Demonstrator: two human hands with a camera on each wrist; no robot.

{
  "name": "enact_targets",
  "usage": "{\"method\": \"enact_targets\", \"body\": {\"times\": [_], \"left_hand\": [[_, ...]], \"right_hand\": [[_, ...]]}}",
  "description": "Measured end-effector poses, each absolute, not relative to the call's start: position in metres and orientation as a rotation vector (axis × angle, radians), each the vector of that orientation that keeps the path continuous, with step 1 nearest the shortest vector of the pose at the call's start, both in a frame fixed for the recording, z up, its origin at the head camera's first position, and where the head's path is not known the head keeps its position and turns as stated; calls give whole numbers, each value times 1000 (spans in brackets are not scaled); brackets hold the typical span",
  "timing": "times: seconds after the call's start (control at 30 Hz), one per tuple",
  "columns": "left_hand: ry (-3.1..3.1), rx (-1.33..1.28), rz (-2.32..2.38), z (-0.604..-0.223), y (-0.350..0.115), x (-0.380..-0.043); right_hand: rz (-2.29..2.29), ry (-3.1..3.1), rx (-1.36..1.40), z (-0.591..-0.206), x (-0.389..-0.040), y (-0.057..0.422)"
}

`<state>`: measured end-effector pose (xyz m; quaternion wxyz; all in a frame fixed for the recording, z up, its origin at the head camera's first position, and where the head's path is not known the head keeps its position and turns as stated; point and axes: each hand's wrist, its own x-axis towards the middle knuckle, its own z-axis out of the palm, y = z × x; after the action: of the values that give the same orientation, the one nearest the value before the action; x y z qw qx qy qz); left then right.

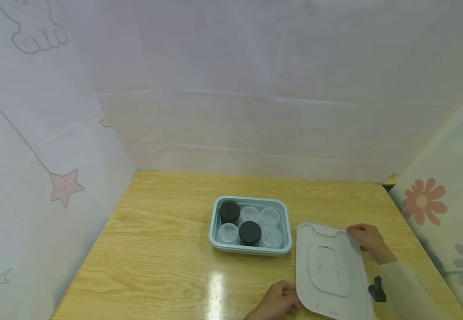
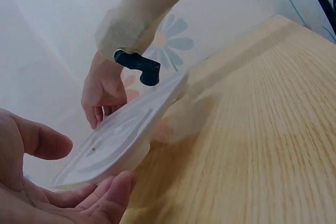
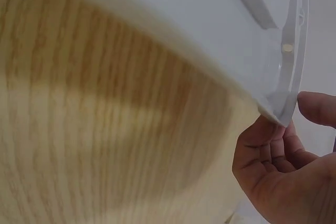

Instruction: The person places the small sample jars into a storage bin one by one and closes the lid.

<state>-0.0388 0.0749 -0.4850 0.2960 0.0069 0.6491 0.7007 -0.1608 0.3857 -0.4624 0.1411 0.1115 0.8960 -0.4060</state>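
A flat white plastic lid [image 1: 331, 271] with a raised panel is held tilted over the right part of the table, one edge raised off the wood. My right hand [image 1: 369, 242] grips its far right corner, with the thumb on one side of the rim and curled fingers on the other. At the near left edge is my left hand [image 1: 276, 301]. In the left wrist view its fingers support the lid's edge from below, while the thumb stands away from it. Left of the lid, a pale blue box [image 1: 214, 226] stands uncovered.
Inside the box are small round containers, some with clear tops [image 1: 228, 233] and two with black lids [image 1: 249, 233]. The wooden table [image 1: 147, 249] is bordered by a pale sheet [image 1: 231, 111] at the back and printed sheets on both sides. A black camera mount [image 1: 377, 290] sits at my right wrist.
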Motion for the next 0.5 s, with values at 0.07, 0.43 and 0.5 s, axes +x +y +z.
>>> {"method": "enact_targets", "body": {"times": [0.07,0.43,0.5], "left_hand": [[1715,24,1877,-482,75,-39],[1707,134,1928,-463,65,-48],[1713,132,1936,-460,62,-50]], "right_hand": [[-1188,2570,314,-457,-159,389],[-1242,2541,304,-438,-147,398],[-1256,2531,305,-434,-145,397]]}}
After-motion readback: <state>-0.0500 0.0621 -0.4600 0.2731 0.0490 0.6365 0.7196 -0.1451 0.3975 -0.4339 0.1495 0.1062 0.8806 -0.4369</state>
